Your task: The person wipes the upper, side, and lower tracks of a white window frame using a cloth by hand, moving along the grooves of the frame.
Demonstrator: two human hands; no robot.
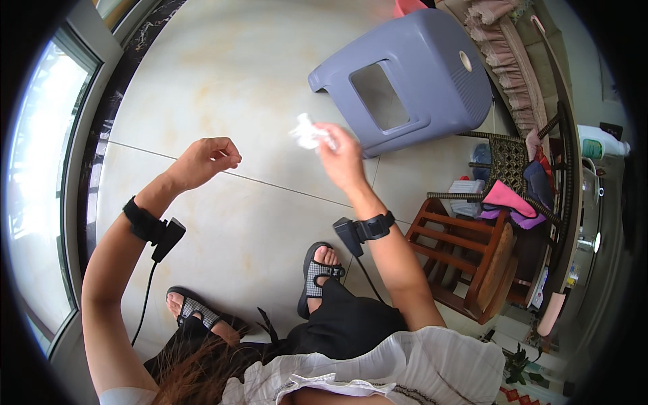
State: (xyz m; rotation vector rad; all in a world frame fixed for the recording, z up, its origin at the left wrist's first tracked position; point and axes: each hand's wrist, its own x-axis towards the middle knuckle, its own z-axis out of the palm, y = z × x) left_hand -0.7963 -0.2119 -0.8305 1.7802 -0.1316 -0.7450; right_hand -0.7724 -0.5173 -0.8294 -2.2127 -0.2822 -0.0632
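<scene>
My right hand pinches a crumpled white tissue or thin cloth, slightly blurred, above the floor. Just beyond that hand a large grey-blue plastic step stool lies tipped, with a rectangular opening in its side and an oval hole in its ribbed top. Whether the hand touches the stool cannot be told. Over the pale floor tiles to the left, my left hand has its fingers curled in towards the thumb, and nothing shows between them. Black wrist straps with cabled devices sit on both forearms.
A wooden stool stands at right, near a metal-framed chair with coloured cloths. A table edge runs behind them, bearing a white bottle. A glass door borders the left. My sandalled feet are below.
</scene>
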